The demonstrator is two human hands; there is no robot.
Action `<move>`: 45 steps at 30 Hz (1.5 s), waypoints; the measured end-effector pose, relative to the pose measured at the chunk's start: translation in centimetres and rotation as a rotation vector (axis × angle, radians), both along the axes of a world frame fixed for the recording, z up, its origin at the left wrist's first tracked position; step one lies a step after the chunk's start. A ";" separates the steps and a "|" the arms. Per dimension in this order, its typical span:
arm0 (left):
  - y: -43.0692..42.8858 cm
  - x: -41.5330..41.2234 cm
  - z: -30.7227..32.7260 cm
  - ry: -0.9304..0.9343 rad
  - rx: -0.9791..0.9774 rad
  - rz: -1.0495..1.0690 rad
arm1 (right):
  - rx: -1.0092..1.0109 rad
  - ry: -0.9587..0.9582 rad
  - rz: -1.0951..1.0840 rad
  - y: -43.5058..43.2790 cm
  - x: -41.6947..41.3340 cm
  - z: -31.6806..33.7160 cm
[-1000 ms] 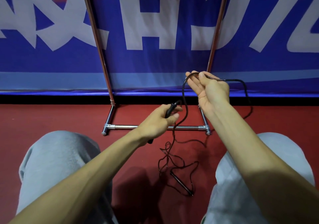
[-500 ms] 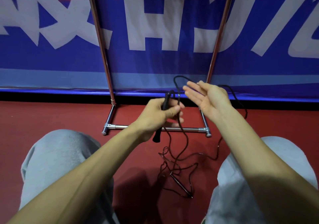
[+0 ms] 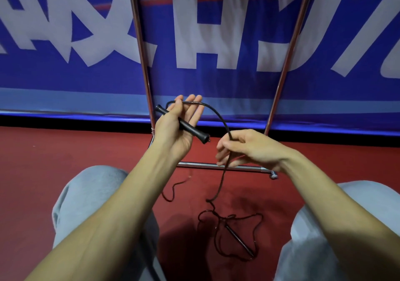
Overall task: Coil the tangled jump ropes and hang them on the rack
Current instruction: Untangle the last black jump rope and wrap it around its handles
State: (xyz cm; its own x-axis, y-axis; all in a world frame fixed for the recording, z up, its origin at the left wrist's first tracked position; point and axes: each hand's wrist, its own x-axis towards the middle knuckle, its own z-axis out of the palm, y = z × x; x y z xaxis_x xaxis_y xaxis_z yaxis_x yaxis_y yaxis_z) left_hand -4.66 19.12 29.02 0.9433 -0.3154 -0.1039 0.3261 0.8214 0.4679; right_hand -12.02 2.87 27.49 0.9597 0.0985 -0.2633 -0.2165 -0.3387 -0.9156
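Tension decides this coil. The left hand point(image 3: 173, 133) pins one handle point(image 3: 194, 130) across its palm under the thumb, fingers straight. The jump rope point(image 3: 216, 116) arcs from above those fingers down to the right hand point(image 3: 249, 148), whose curled fingers pinch it. Below that hand it drops to a tangle point(image 3: 216, 218) around the second handle point(image 3: 238, 239). Best to feed it through the right pinch, shake kinks out below, and lay even loops over the left palm. The rack point(image 3: 216, 165) stands just beyond both hands.

Tapered black plastic handle point(image 3: 194, 132) in my left hand point(image 3: 173, 137): matt. Thin black cord point(image 3: 216, 114): smooth, faintly glossy. Tubular metal rack point(image 3: 199, 164): polished chrome. Grey trousers point(image 3: 91, 194): soft cloth. Red floor point(image 3: 65, 151): matt.
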 end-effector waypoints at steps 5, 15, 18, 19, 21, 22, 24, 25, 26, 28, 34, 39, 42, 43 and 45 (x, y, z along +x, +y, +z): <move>0.0 0.0 -0.3 -0.034 0.082 0.026 | 0.013 -0.025 -0.056 -0.3 -0.3 0.3; -1.6 -2.2 -1.6 -0.495 1.091 -0.439 | 0.544 -0.329 -0.470 -2.9 -0.7 2.8; -1.8 -2.8 -1.6 -0.534 1.046 -0.605 | 0.709 -0.364 -0.606 -3.8 -0.5 2.9; -1.8 -3.0 -1.6 -0.529 1.003 -0.626 | 0.762 -0.371 -0.650 -4.2 -0.4 2.8; -1.9 -3.1 -1.5 -0.517 0.936 -0.616 | 0.885 -0.376 -0.737 -4.9 0.0 2.4; -1.9 -3.1 -1.5 -0.514 0.915 -0.601 | 0.950 -0.380 -0.782 -5.3 0.1 2.3; -1.9 -3.2 -1.6 -0.534 0.896 -0.574 | 1.071 -0.389 -0.872 -6.1 0.4 2.0; -1.9 -3.2 -1.7 -0.550 0.890 -0.556 | 1.106 -0.393 -0.908 -6.3 0.5 2.0; -2.0 -3.3 -1.7 -0.561 0.877 -0.531 | 1.118 -0.393 -0.931 -6.5 0.5 1.9; -2.2 -3.5 -1.8 -0.553 0.830 -0.469 | 1.093 -0.382 -0.932 -6.2 0.6 1.9; -2.4 -3.5 -1.4 -0.435 0.650 -0.284 | 0.833 -0.297 -0.797 -4.7 0.6 1.6; -2.4 -3.1 -0.6 -0.275 0.431 -0.165 | 0.242 -0.118 -0.419 -2.5 0.3 1.0; -1.9 -2.3 -0.4 -0.188 0.312 -0.107 | -0.037 -0.048 -0.101 -1.6 -0.1 0.8; -1.6 -2.0 -0.4 -0.153 0.269 -0.094 | -0.110 -0.047 -0.013 -1.4 -0.3 0.6; -1.2 -1.3 -0.4 -0.082 0.178 -0.074 | -0.230 -0.103 0.062 -1.1 -0.3 0.1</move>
